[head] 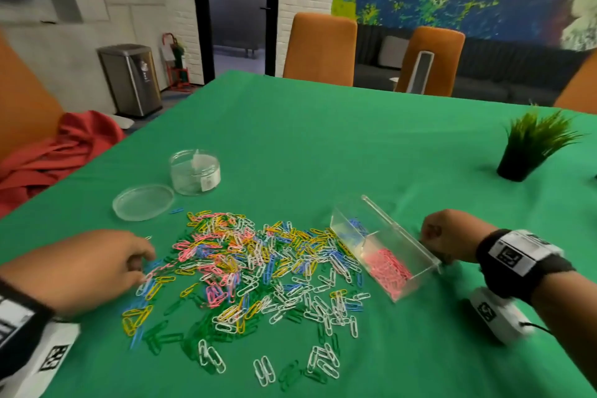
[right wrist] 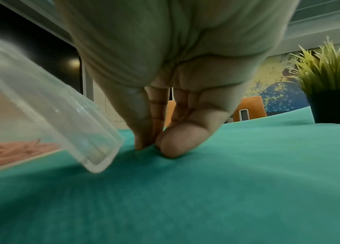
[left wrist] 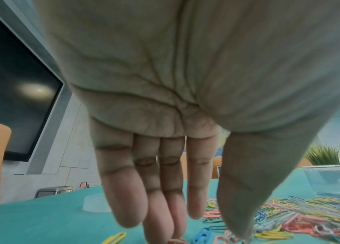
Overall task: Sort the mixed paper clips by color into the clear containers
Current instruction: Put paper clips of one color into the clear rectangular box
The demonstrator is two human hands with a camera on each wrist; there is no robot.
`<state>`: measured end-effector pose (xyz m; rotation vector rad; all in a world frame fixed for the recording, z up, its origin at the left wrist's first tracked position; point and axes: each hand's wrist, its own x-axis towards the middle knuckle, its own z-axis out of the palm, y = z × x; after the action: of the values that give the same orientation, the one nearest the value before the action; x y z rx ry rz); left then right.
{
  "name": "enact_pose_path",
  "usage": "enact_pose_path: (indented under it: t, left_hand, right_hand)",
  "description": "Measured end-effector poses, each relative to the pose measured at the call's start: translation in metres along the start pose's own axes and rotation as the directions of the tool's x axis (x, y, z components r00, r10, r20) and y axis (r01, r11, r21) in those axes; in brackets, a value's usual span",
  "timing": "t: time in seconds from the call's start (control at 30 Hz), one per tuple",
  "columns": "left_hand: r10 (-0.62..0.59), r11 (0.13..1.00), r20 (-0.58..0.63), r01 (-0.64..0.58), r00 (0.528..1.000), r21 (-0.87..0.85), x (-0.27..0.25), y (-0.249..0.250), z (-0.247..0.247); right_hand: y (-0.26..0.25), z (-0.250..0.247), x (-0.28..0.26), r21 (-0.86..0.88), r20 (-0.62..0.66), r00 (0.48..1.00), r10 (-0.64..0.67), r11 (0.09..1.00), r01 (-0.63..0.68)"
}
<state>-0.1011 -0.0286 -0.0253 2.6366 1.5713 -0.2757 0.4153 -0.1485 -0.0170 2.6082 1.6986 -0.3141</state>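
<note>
A heap of mixed paper clips (head: 258, 268) in pink, blue, yellow, green and white lies on the green cloth. My left hand (head: 143, 265) reaches into its left edge with straight fingers (left wrist: 164, 206) pointing down, and the tips touch a pink clip (left wrist: 175, 241). Right of the heap a clear divided box (head: 384, 252) sits tilted, with pink clips (head: 391, 271) in one section and blue clips (head: 355, 226) in another. My right hand (head: 431, 237) is just behind the box. Its thumb and fingers (right wrist: 171, 145) are curled together on the cloth, with no clip showing between them.
A round clear jar (head: 195, 171) stands behind the heap with its lid (head: 143, 202) flat beside it. A potted grass plant (head: 529, 145) stands at the far right. Orange chairs (head: 319, 48) line the far table edge, and a red cloth (head: 58, 155) lies at the left.
</note>
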Motion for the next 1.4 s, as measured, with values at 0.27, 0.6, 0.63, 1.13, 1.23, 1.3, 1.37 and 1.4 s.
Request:
enact_pose_path:
  t: [0.27,0.6,0.63,1.13,1.23,1.3,1.37,1.4]
  left_hand:
    - [-0.013,1.000,0.009,0.013,1.000,-0.024,-0.004,0.005,-0.004]
    - [-0.007,0.999,-0.014,0.007,1.000,-0.054,-0.002,0.006,-0.004]
    - [-0.007,0.998,-0.016,0.006,1.000,-0.060,-0.001,0.005,-0.004]
    - [-0.183,0.980,-0.089,0.174,0.979,-0.096,0.008,-0.013,-0.010]
    - [-0.195,0.974,-0.055,0.186,0.979,-0.132,0.012,-0.017,-0.011]
    - [-0.173,0.972,-0.017,0.168,0.985,-0.164,0.014,-0.017,-0.012]
    - [-0.143,0.973,0.012,0.143,0.990,-0.180,0.015,-0.016,-0.013]
    - [-0.136,0.974,0.022,0.138,0.990,-0.179,0.015,-0.014,-0.014]
  right_hand:
    - [0.002,0.004,0.006,-0.061,0.015,0.998,0.067,0.996,-0.066]
    - [0.005,0.002,0.004,-0.083,0.035,0.999,-0.023,0.996,0.026]
    - [0.005,0.001,0.002,-0.076,0.020,0.999,-0.028,0.997,0.029]
    - [-0.001,-0.015,-0.013,0.020,-0.266,0.954,-0.137,0.989,0.148]
    - [-0.014,-0.025,-0.039,0.185,-0.390,0.878,-0.278,0.910,0.370]
    - [-0.029,-0.027,-0.056,0.147,-0.308,0.860,-0.407,0.873,0.465]
    - [-0.038,-0.025,-0.066,0.066,-0.163,0.888,-0.431,0.893,0.446]
    - [-0.039,-0.024,-0.068,0.021,-0.125,0.900,-0.418,0.906,0.423]
